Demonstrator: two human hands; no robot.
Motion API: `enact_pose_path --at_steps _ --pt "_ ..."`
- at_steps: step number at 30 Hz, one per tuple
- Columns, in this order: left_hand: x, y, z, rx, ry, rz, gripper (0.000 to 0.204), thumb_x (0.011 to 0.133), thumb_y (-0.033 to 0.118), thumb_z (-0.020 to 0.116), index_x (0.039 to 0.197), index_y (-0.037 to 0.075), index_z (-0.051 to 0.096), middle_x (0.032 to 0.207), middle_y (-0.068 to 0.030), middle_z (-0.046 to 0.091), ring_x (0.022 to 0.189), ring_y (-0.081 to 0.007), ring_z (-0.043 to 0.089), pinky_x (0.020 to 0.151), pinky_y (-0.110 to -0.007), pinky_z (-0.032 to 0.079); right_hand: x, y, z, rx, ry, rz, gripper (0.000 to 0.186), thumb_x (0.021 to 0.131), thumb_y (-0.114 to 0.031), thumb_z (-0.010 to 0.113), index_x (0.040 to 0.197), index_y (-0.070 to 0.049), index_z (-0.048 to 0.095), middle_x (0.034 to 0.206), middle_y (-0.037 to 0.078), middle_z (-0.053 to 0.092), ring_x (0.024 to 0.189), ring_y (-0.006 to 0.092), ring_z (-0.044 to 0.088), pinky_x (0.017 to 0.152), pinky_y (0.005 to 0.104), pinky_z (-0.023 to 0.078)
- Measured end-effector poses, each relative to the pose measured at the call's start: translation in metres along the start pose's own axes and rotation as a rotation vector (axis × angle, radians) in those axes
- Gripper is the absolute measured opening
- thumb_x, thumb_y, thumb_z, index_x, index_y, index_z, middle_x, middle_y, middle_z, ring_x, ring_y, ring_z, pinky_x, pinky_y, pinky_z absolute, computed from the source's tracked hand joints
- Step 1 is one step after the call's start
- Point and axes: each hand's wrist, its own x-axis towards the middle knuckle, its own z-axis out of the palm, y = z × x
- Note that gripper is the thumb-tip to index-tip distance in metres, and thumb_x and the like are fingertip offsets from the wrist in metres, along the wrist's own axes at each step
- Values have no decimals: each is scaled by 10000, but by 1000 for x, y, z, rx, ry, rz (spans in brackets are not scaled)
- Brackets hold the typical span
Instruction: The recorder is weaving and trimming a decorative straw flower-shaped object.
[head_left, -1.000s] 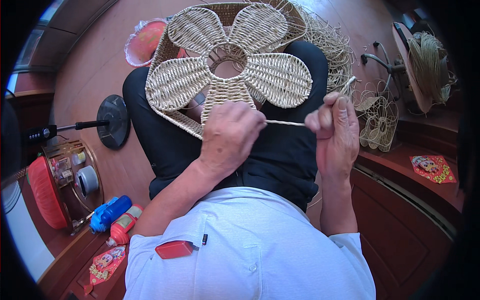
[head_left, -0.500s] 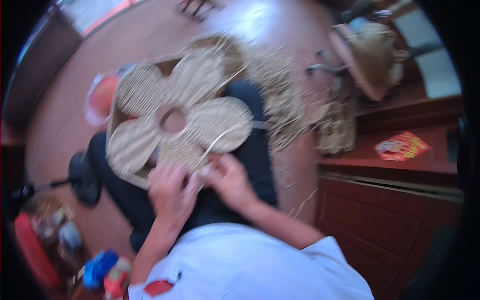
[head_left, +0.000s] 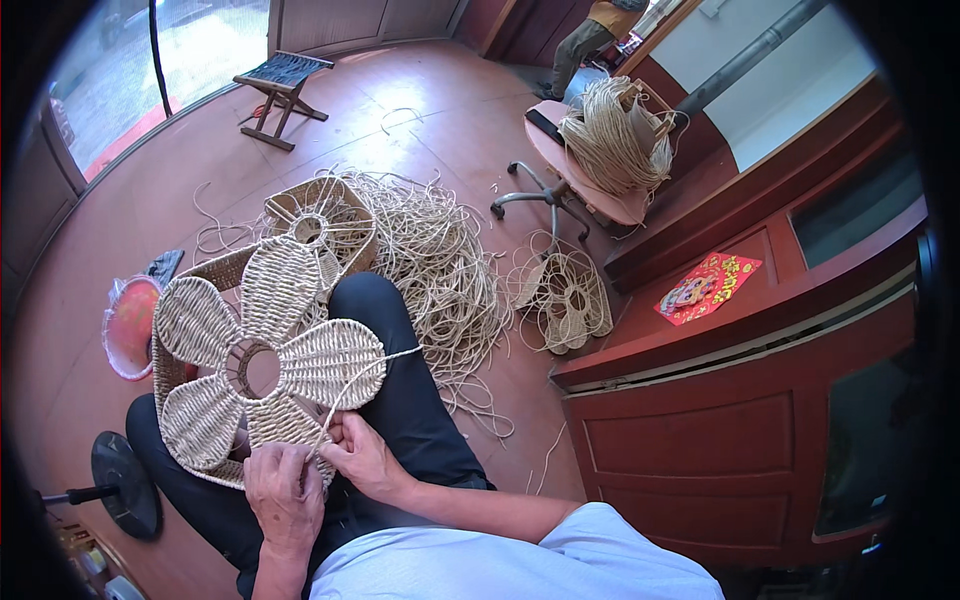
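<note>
A woven basket piece with a flower of broad petals around a round centre hole rests tilted on my lap. My left hand is closed at the petal nearest me, its fingers curled over the edge. Close beside it, my right hand pinches a pale cord low down, by the same petal. From there the cord loops up over the right petal, and its free end sticks out past that petal. The fingertips of both hands are partly hidden, so the exact grip is hard to make out.
Loose cord lies heaped on the floor beyond my right knee, next to another woven frame. A cord bundle sits on a swivel chair. Also around are a folding stool, red basin, round black base and a distant person.
The whole view has shifted and sharpened, bringing the stool and the distant person into clear sight. Both hands stay together at the near petal, and the cord still runs over the right petal.
</note>
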Motion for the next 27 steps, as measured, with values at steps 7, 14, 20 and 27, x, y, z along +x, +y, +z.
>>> enact_pose_path --at_steps 7,14,20,27 --pt "-1 0 -1 -11 -61 29 203 820 21 720 1016 61 688 982 -133 615 939 -352 614 862 -490 483 4 0 2 -60 29 11 425 1005 -121 676 1366 50 533 1006 51 634 843 84 589 755 268 527" --pt "-2 6 -7 72 -128 53 219 812 -2 699 1028 27 681 1005 -156 580 992 -367 594 887 -484 487 0 -12 0 -75 9 50 430 1016 -126 696 1376 39 530 1019 68 654 837 97 601 731 289 530" --pt "1 6 -7 57 -154 31 184 828 11 686 1010 24 670 992 -158 581 993 -376 594 881 -494 479 0 -13 3 76 -10 -6 433 1013 -90 643 1404 33 500 1040 72 655 897 109 599 779 302 520" --pt "5 0 -6 -127 -118 -71 135 810 -13 706 917 23 632 899 -161 602 907 -391 609 821 -496 485 9 3 2 33 -44 28 444 1023 -97 634 1410 61 485 1179 111 675 1081 154 657 933 322 548"
